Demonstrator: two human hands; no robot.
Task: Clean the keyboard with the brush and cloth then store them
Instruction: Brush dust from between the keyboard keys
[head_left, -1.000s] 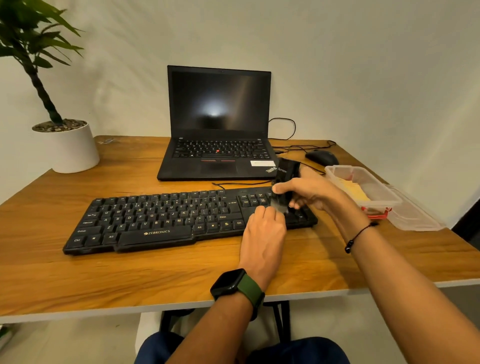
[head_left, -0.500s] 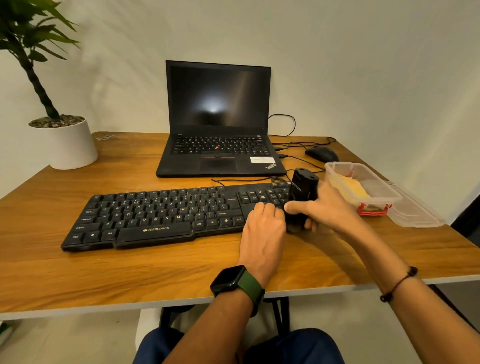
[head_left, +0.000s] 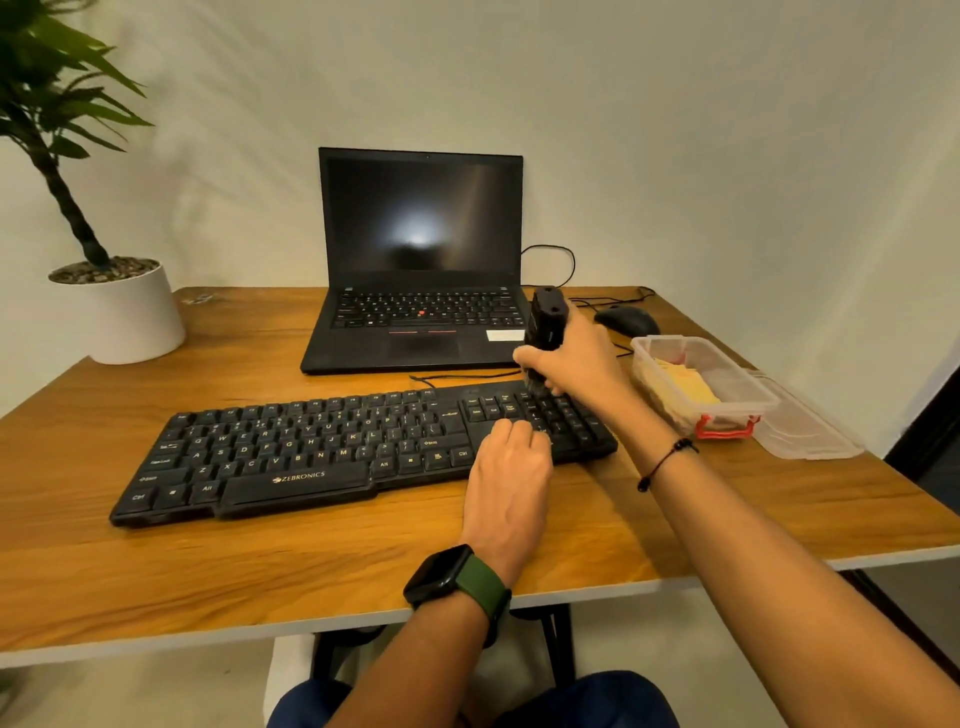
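A black keyboard (head_left: 358, 447) lies across the middle of the frame on a wooden table (head_left: 260, 571). The right hand (head_left: 576, 369) grips a black brush (head_left: 543, 332) held nearly upright, its bristles down on the keys at the keyboard's right end. The left hand (head_left: 511, 467) rests on the keyboard's right part just below the brush, fingers bent over the keys; a watch (head_left: 457, 579) with a green strap sits on that wrist. Above centre stands an open laptop (head_left: 421, 260) with a dark screen, a mouse (head_left: 626, 319) to its right. At right is a clear box (head_left: 701, 384) holding a yellow cloth (head_left: 685, 382), its lid (head_left: 805, 426) beside it. A potted plant (head_left: 119, 312) stands at upper left.
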